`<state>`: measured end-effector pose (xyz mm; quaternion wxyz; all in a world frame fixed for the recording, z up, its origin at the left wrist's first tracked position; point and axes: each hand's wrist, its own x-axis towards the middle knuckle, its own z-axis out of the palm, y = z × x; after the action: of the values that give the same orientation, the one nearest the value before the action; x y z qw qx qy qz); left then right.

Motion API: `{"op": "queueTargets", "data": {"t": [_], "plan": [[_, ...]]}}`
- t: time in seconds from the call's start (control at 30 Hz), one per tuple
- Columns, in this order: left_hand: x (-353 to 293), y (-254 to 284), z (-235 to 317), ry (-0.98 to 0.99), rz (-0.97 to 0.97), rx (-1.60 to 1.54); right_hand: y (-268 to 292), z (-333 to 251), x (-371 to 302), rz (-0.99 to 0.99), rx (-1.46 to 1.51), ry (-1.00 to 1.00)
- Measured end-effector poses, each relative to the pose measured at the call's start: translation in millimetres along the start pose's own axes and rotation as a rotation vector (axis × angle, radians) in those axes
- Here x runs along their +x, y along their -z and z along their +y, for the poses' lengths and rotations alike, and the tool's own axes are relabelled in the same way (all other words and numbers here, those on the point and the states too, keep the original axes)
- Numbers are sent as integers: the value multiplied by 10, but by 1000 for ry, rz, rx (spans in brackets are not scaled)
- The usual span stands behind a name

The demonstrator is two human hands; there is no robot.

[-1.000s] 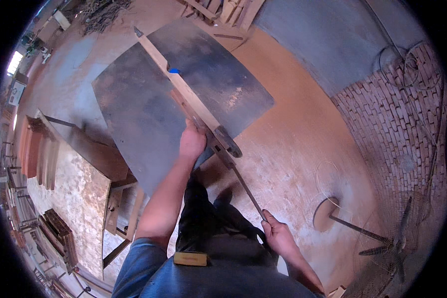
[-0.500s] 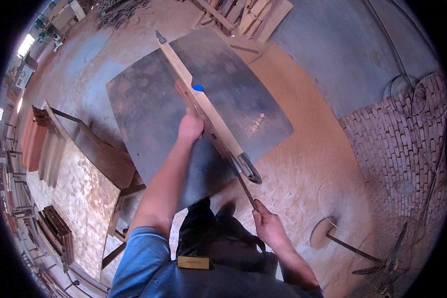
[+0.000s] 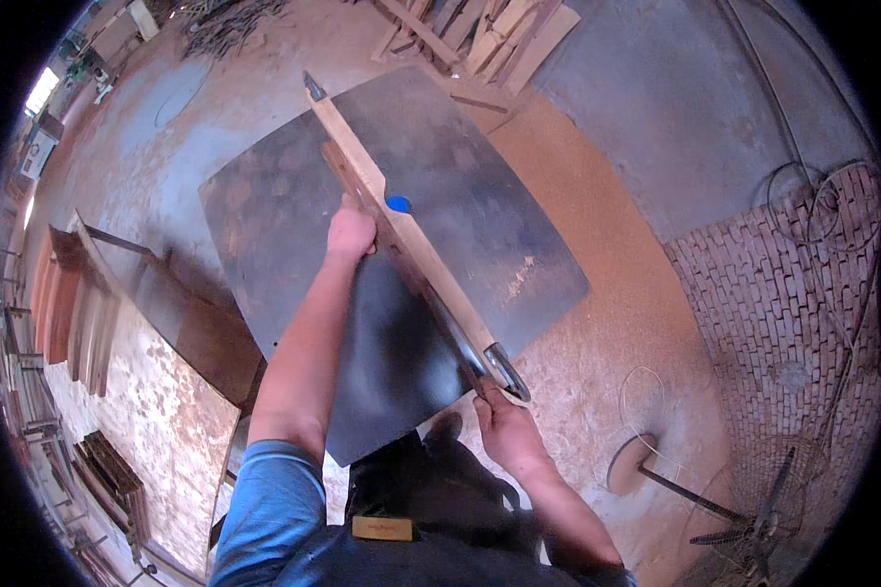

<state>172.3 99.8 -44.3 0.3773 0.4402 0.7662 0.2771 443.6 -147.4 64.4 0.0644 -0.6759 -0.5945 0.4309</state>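
A long, narrow reddish-brown wood strip (image 3: pixel 406 266) lies along the left side of a pale wooden guide bar (image 3: pixel 447 284) on a dark, smooth tabletop (image 3: pixel 264 210). My left hand (image 3: pixel 351 231) is closed around the strip's far part. Near its closest end, at the table's front edge, my right hand (image 3: pixel 504 425) grips it too. A notch in the bar shows a round blue piece (image 3: pixel 398 204), just right of the strip. Dark metal fittings sit at both ends of the bar, one (image 3: pixel 506 372) close to my right hand.
To the left, a worn, pale-blotched board (image 3: pixel 171 430) carries stacked wood strips (image 3: pixel 67 303). Planks (image 3: pixel 519 44) lean beyond the table. At lower right stand a fan (image 3: pixel 754 533) and its round base (image 3: pixel 632 465). Bricks (image 3: pixel 783 284) and a coiled cable (image 3: pixel 822 201) are at right.
The wood strip has slid away from me, far-left along the guide bar, past the notch. Both hands have moved forward with it, and my right hand is now at the table edge.
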Motion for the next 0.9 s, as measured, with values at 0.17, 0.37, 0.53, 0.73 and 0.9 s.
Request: {"op": "queueTargets", "data": {"t": [0.17,0.37,0.53,0.73,0.9], "plan": [[256,150,83,5,67,39,-141,-163,275,44,6,53],[724,368,129,-13,76,102,-152,-596,621,4,-15,-50],[1199,554,94,-10,88,110,-372,-728,1012,99,-19,101],[1498,782,371,83,64,90,-447,-1075,1492,129,-87,195],[1692,1004,125,36,-163,82,-422,-1280,1280,-30,-124,69]]}}
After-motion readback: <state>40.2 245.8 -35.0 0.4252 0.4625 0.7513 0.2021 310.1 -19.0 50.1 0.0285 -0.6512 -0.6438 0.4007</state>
